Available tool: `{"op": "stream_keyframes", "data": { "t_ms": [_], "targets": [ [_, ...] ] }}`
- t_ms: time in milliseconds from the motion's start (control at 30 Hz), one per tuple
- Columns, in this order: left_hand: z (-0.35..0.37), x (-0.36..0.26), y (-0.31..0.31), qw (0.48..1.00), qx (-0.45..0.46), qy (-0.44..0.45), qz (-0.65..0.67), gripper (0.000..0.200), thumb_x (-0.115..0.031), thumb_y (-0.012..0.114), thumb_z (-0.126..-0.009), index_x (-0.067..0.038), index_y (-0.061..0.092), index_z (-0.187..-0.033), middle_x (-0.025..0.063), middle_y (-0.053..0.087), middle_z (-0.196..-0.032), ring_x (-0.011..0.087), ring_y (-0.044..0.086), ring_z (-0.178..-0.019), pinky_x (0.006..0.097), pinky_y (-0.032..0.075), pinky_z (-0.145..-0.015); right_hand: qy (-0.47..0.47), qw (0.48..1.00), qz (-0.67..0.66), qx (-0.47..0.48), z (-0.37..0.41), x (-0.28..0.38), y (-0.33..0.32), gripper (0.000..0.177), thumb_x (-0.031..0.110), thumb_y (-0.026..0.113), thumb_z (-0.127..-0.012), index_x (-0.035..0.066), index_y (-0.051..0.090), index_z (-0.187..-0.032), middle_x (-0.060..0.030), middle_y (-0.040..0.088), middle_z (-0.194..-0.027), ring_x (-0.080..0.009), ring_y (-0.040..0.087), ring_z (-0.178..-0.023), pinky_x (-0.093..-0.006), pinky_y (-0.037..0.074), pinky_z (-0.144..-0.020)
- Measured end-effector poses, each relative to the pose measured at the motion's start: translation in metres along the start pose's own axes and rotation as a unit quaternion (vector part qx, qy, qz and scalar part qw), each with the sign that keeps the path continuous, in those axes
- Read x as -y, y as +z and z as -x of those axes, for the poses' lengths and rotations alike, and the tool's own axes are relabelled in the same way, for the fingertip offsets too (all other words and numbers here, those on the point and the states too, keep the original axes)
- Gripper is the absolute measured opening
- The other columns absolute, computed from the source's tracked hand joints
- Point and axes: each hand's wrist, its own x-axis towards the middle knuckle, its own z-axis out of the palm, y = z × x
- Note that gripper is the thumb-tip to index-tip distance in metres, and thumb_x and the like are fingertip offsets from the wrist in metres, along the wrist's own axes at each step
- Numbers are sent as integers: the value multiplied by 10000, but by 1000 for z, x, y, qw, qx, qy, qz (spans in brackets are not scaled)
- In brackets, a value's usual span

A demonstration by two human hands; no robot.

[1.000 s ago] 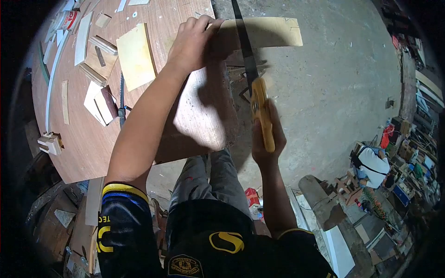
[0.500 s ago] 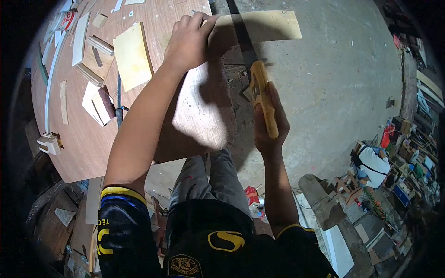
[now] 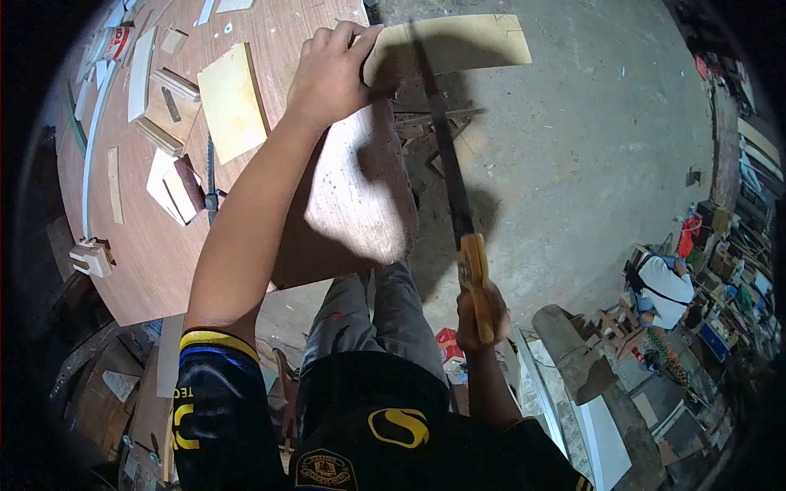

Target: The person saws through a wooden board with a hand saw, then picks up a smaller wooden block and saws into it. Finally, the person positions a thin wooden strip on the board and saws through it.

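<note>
My left hand (image 3: 332, 69) presses a pale wooden board (image 3: 483, 41) down at the table's right edge, its fingers curled over the far side and thumb on top. The board's free end juts out past the edge, over the floor. My right hand (image 3: 481, 315) is wrapped round the yellow wooden handle of a handsaw (image 3: 453, 172). The dark blade runs up from the handle, and its far end crosses the board a little right of my left hand. The handle is low, near my right thigh.
On the wooden table (image 3: 254, 237) lie a pale square block (image 3: 233, 102), a small wooden frame piece (image 3: 168, 110), a caliper-like tool (image 3: 212, 200) and several strips. A person in a white top (image 3: 663, 282) sits at the right among clutter. Concrete floor (image 3: 573, 164) stretches right of the table.
My right hand has drawn the saw back and down toward my body, so less of the blade lies beyond the board. My left hand and the board stay nearly in place.
</note>
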Motion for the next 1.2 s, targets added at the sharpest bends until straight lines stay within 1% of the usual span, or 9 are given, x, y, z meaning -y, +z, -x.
{"op": "stream_keyframes", "data": {
  "t_ms": [33, 67, 133, 167, 200, 267, 667, 767, 1200],
  "targets": [
    [0, 0, 0, 1000, 1, -1, -1, 807, -408, 863, -720, -146, 554, -1417, 87, 572, -1227, 318, 535, -1093, 424, 443, -980, 90, 982, -155, -54, 6, 0, 0, 474, 40, 658, -931, -3, 523, -1384, -248, 681, -1131, -256, 722, -890, -352, 583, -782],
    [0, 1, 1, 1000, -2, 1, 2, 815, -442, 858, -717, -137, 560, -1411, 87, 573, -1223, 315, 535, -1090, 424, 445, -977, 90, 982, -156, -54, 9, -1, -4, 474, 40, 658, -931, -3, 523, -1384, -248, 681, -1131, -256, 722, -890, -352, 583, -782],
    [0, 0, 0, 1000, -6, 5, 7, 825, -476, 853, -713, -129, 567, -1406, 86, 575, -1219, 312, 535, -1087, 424, 446, -973, 196, 872, -445, -64, -13, 33, -5, 242, 38, 664, -909, -34, 643, -1139, -142, 721, -1033, -201, 722, -947, -274, 573, -763],
    [0, -1, -1, 1000, -10, 9, 5, 823, -485, 848, -715, -127, 571, -1402, 87, 575, -1211, 312, 535, -1080, 423, 448, -964, 15, 990, -135, -35, -31, 38, 1, 325, 64, 664, -918, -22, 626, -1229, -153, 724, -1048, -181, 726, -919, -283, 575, -729],
    [-1, -1, -3, 1000, -15, 14, 3, 820, -494, 843, -717, -125, 575, -1399, 88, 576, -1202, 312, 536, -1073, 421, 450, -954, 13, 990, -134, -36, -52, 47, 5, 325, 64, 664, -918, -22, 626, -1229, -153, 724, -1048, -181, 726, -919, -283, 575, -729],
    [-1, 0, -1, 1000, -22, 18, 10, 830, -493, 849, -709, -120, 575, -1398, 90, 576, -1195, 313, 538, -1066, 421, 452, -949, -137, 976, 156, 64, -93, 61, 14, 504, 96, 607, -974, -124, 456, -1401, -302, 619, -1269, -205, 714, -852, -314, 581, -680],
    [0, 0, -1, 1000, -14, 10, 24, 845, -401, 884, -665, -105, 571, -1392, 86, 578, -1196, 316, 533, -1082, 422, 451, -959, -138, 990, 7, 33, -157, 50, 75, 502, 77, 566, -994, -83, 437, -1451, -244, 530, -1435, -285, 579, -1270, -368, 531, -975],
    [0, 1, -2, 1000, -6, 4, 22, 846, -371, 886, -662, -114, 563, -1400, 85, 576, -1206, 318, 533, -1085, 422, 451, -963, -70, 997, -5, 46, -161, 53, 76, 502, 65, 574, -986, -71, 444, -1452, -236, 532, -1437, -305, 584, -1268, -385, 527, -989],
    [0, 1, -1, 1000, 9, -6, 15, 878, -354, 903, -642, -125, 550, -1413, 90, 572, -1214, 323, 531, -1108, 425, 448, -976, -108, 993, 18, 43, -160, 47, 77, 498, 22, 572, -971, -68, 454, -1447, -229, 547, -1422, -309, 579, -1276, -390, 501, -1033]
  ]
}}
